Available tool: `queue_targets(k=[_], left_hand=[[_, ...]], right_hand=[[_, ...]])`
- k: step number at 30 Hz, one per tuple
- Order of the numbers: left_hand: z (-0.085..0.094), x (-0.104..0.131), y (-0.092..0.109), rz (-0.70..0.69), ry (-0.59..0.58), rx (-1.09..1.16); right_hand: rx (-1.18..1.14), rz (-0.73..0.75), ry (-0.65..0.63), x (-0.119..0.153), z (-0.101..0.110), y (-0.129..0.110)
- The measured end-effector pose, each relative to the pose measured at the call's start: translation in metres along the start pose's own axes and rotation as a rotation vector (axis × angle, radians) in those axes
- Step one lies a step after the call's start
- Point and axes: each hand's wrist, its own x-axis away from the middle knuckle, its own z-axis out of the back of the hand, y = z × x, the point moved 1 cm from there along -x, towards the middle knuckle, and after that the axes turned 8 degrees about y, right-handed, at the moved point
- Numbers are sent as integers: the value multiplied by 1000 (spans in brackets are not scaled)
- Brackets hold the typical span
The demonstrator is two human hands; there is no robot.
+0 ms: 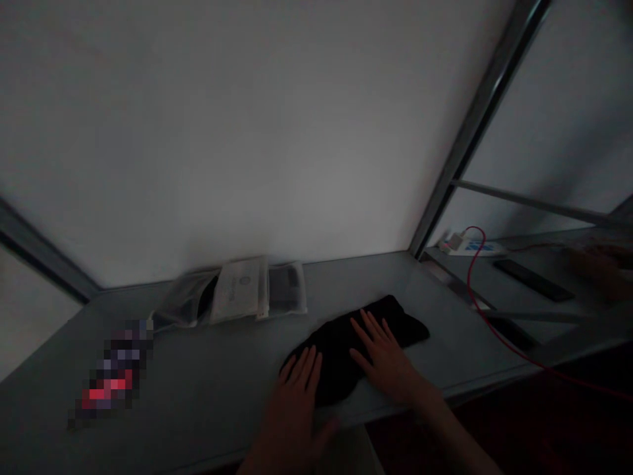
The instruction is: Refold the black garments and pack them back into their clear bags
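A piece of black cloth point(339, 340), its kind not clear in the dim light, lies spread on the grey tabletop point(217, 389). My left hand point(299, 392) rests on its left end, fingers stretched out over the fabric. Farther right, my right hand point(386, 356) lies flat near the cloth's middle with its fingers spread. Neither hand grips the fabric; both touch it from above. The cloth's right end tapers past my right hand.
Behind the cloth, frosted plastic bags point(237, 290) lie by the wall. A pixelated item point(109, 376) is at left. Right of a metal post point(459, 145) are a power strip point(477, 248), a red cable point(469, 277), a dark flat object point(534, 280) and another person's blurred hand point(601, 267).
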Motion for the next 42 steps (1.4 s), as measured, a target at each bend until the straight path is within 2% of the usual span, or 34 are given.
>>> queue_targets(k=[4, 9, 11, 15, 16, 17, 19, 23, 26, 28, 31, 33, 34, 36, 39, 42], left_hand=[[-13, 18, 17, -101, 37, -105], [-28, 26, 31, -180, 239, -253], [-31, 25, 31, -222, 317, -253], [-33, 22, 30, -230, 418, -229], [-33, 21, 31, -228, 430, -222], [-33, 19, 33, -230, 438, -214], [-31, 15, 38, -262, 449, -194], [-32, 3, 48, -331, 455, -170], [-40, -4, 53, -322, 433, -165], [-48, -7, 54, -293, 404, -157], [-57, -6, 55, -268, 372, -141], [-58, -5, 55, -270, 365, -126], [-57, -5, 55, -272, 350, -116], [-52, -5, 54, -282, 318, -91], [-43, -8, 52, -317, 306, -38], [-41, -11, 54, -320, 365, 46]], right_hand=[[-125, 103, -151, -22, 11, 7], [-368, 199, -245, -52, 20, 16], [-402, 198, -174, -57, 18, 19], [-190, 21, 201, -52, 5, 23], [-118, -37, 243, -50, 1, 22], [-63, -76, 241, -49, -3, 21], [-16, -74, 143, -51, -11, 17], [-48, 64, -33, -71, -17, 11], [-90, 136, -65, -87, -15, 12], [-125, 176, -43, -91, -10, 13], [-179, 236, 86, -82, 9, 11], [-221, 250, 171, -65, 27, 7], [-253, 246, 165, -55, 35, 4], [-332, 231, 38, -31, 49, -3], [-371, 231, -146, 3, 57, -10], [-407, 229, -195, 27, 58, -10]])
